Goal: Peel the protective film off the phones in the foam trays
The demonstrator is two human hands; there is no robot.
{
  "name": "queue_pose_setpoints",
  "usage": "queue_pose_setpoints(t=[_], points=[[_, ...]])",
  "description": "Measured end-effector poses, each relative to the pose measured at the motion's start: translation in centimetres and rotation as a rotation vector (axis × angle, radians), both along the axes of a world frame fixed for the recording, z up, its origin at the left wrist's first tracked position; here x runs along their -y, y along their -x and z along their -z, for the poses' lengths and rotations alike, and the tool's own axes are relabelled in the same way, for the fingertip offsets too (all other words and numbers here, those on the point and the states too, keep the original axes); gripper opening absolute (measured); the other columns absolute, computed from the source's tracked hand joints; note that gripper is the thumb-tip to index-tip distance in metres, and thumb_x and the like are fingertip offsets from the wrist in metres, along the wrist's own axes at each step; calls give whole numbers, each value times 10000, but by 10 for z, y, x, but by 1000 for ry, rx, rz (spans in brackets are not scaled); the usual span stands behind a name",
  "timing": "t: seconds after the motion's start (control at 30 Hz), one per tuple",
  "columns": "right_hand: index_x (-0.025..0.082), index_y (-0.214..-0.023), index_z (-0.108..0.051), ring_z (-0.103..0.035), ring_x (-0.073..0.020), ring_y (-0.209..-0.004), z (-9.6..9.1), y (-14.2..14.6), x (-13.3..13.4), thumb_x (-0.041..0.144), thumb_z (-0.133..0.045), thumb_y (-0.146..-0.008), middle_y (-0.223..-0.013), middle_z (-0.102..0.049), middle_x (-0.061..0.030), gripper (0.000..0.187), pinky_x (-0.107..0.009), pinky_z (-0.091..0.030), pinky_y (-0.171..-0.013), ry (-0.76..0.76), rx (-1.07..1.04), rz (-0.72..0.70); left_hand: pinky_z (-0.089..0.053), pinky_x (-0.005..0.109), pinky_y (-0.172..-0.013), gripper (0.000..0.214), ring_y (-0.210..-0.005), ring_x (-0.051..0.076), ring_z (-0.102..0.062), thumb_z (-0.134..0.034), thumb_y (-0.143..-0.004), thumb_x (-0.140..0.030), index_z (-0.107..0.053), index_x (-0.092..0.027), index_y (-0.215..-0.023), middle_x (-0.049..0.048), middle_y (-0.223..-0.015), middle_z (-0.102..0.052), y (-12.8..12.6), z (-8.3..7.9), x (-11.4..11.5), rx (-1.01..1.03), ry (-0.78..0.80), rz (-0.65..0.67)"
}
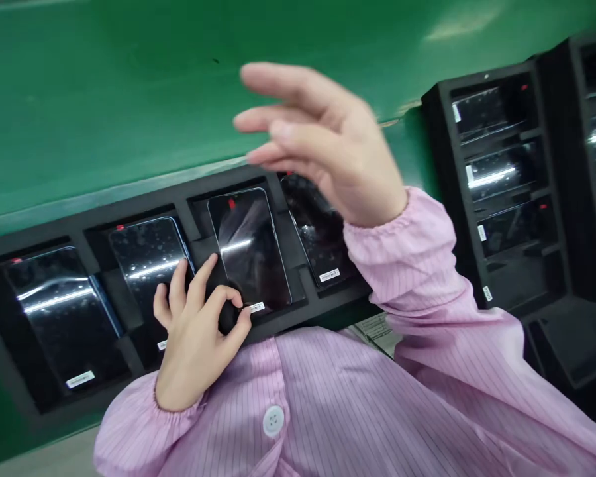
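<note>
My left hand has its thumb and index fingertip brought together at the lower left corner of a smartphone, beside a small white label. Whatever lies between those fingertips is too small to make out. The other fingers spread over the gap towards the phone on the left. Slightly blurred, my right hand is raised above the tray with its fingers stretched out and nothing visible in them. It partly covers another phone. The phones lie face up in slots of a black foam tray.
Further left in the same tray lies one more phone. To the right stands a second black tray with several phones, and another dark tray beyond it. A green work surface stretches behind.
</note>
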State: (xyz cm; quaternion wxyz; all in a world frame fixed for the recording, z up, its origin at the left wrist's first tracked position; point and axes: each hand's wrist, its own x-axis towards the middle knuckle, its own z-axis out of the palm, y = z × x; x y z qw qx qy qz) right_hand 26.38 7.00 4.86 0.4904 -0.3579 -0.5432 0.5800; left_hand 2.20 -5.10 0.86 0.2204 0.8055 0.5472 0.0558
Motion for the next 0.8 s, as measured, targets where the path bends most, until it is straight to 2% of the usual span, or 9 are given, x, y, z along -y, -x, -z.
queue_pose_setpoints(t=[0.07, 0.13, 0.2, 0.3, 0.4, 0.53, 0.63, 0.8], points=[[137, -1033, -666, -675, -62, -784, -9, -22, -2, 153, -594, -920, -931, -720, 23, 135, -186, -559, -755, -241, 248, 125, -146, 752, -1120, 140, -1491, 426, -145, -496, -967, -314, -575, -222, -897, 110, -1538, -395, 0, 2, 1, 10, -19, -11], [151, -879, -710, -649, -89, -755, -10, -41, -1, 155, -609, -889, -827, -710, 18, 101, -223, -526, -747, -355, 666, 116, -157, 748, -1121, 127, -1490, 415, -164, -491, -968, -323, -578, -230, -974, 110, -1521, -421, -1, 4, 2, 22, -42, -25], [157, -866, -730, -645, -154, -827, -3, -53, 1, 158, -615, -864, -833, -713, -10, 115, -319, -499, -846, -358, 1056, 25, -169, 743, -1122, 140, -1490, 402, -177, -470, -976, -319, -573, -237, -1022, 107, -1504, -445, -1, 6, 3, 35, -57, -42], [163, -975, -726, -609, -235, -965, 17, -57, 6, 194, -614, -862, -954, -700, -57, 162, -445, -424, -964, -341, 1334, 11, -185, 734, -1123, 157, -1487, 387, -204, -428, -994, -308, -567, -241, -1021, 98, -1483, -474, -1, 8, 3, 52, -77, -66], [151, -1032, -697, -560, -273, -1041, 34, -49, 13, 315, -636, -880, -1030, -664, -92, 232, -472, -375, -1007, -384, 1426, 119, -192, 726, -1125, 174, -1481, 381, -229, -404, -1003, -315, -562, -244, -1016, 89, -1466, -495, -1, 10, 3, 63, -97, -84], [126, -973, -684, -538, -291, -1028, 39, -40, 16, 376, -599, -912, -998, -653, -118, 271, -494, -336, -1041, -463, 1497, 205, -199, 712, -1130, 177, -1480, 371, -237, -392, -1004, -311, -557, -247, -1021, 83, -1467, -494, -1, 12, 3, 59, -107, -92], [132, -898, -696, -540, -280, -1000, 38, -40, 13, 358, -594, -921, -967, -650, -118, 249, -499, -320, -1048, -508, 1501, 176, -206, 701, -1128, 174, -1476, 368, -248, -389, -1001, -308, -550, -246, -1016, 87, -1459, -501, -1, 13, 4, 54, -123, -101], [174, -1055, -730, -567, -224, -943, 44, -45, 6, 331, -676, -892, -995, -637, -83, 233, -443, -370, -975, -523, 1348, 57, -196, 663, -1136, 177, -1467, 350, -276, -384, -996, -306, -552, -253, -1005, 83, -1414, -540, -2, 17, 5, 64, -157, -96]])
